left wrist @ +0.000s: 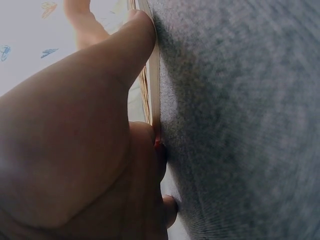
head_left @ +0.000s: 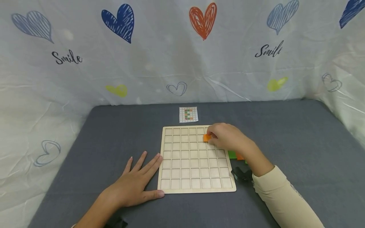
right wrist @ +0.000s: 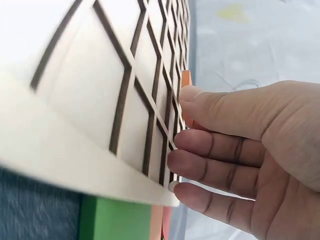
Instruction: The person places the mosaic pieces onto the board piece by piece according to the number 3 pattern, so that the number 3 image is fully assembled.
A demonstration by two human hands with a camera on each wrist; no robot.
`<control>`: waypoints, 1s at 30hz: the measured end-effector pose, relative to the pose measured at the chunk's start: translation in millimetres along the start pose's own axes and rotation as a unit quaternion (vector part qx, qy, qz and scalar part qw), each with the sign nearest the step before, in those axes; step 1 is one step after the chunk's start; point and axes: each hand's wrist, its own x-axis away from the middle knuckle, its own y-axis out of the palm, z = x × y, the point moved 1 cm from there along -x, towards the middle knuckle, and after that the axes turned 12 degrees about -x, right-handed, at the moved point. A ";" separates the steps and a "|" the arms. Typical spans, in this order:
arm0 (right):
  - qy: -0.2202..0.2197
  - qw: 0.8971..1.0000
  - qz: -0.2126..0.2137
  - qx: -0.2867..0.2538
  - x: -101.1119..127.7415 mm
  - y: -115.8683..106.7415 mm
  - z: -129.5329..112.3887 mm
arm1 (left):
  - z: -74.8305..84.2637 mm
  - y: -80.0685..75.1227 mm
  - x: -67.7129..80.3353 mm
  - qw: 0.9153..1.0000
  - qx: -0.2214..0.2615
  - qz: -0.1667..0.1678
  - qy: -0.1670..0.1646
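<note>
On the grey table, the wooden grid board (head_left: 196, 159) lies flat, the left hand (head_left: 134, 183) pressing spread fingers against its left edge while the nearer right hand (head_left: 225, 136) pinches an orange tile (head_left: 207, 137) over the far right corner cells.

Staged tabletop booth: heart-print curtain (head_left: 182, 50), grey table (head_left: 285, 133).

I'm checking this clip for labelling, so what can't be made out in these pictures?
- Pattern card: head view, too small to read its cells.
- Green and orange pieces: head view, the right hand and its forearm cover most of the pile.
- Grid board: left wrist view, the left hand blocks all but its edge.
</note>
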 end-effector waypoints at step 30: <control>0.028 0.999 -0.002 -0.023 -18.1 7.7 -6.1 | 0.6 2.3 -0.3 1.000 0.001 0.000 -0.008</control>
